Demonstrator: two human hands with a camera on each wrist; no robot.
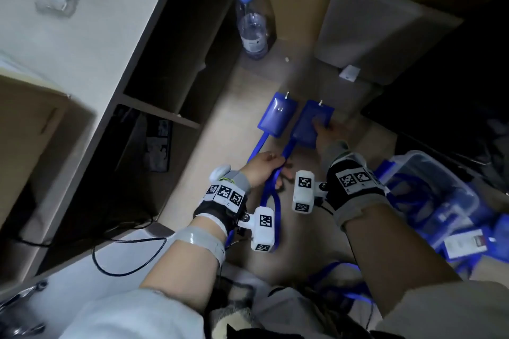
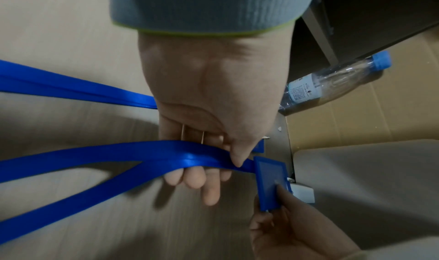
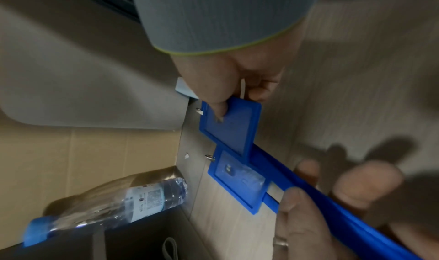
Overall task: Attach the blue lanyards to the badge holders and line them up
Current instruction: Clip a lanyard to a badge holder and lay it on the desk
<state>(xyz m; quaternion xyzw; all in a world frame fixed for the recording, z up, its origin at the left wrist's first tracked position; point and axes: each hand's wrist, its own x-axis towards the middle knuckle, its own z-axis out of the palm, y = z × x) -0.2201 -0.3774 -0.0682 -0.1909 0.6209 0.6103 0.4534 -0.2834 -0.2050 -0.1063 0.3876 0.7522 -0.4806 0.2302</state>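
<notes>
So I've got two blue badge holders down on the floor [image 1: 242, 107], side by side and nearly touching. The left holder [image 1: 276, 115] lies flat with its lanyard [image 1: 257, 147] running back toward me. The right holder [image 1: 311, 124] is the one I'm dealing with.

My right hand [image 1: 329, 133] is on that right holder. From the right wrist view my thumb [image 3: 219, 104] comes down on its face near the top edge and my fingers curl behind that edge, so I'm pinching it there. One end looks lifted a bit over the other holder [image 3: 237, 181], though it's hard to be sure with the blur.

My left hand [image 1: 264, 170] is a little closer to me, gripping the second lanyard [image 1: 286, 153] just below where it joins the right holder. In the left wrist view my thumb [image 2: 240, 151] presses the strap [image 2: 166, 155] against my fingers [image 2: 197, 177], and past that the strap splits into a loop trailing off toward my lap.

Other stuff around: a water bottle [image 1: 252, 27] with a blue cap standing in the corner past the holders, a grey lid-looking panel [image 1: 380, 33] leaning to its right, a shelf unit [image 1: 165, 69] on my left, and a clear bin [image 1: 429, 190] with more blue lanyards on my right.
</notes>
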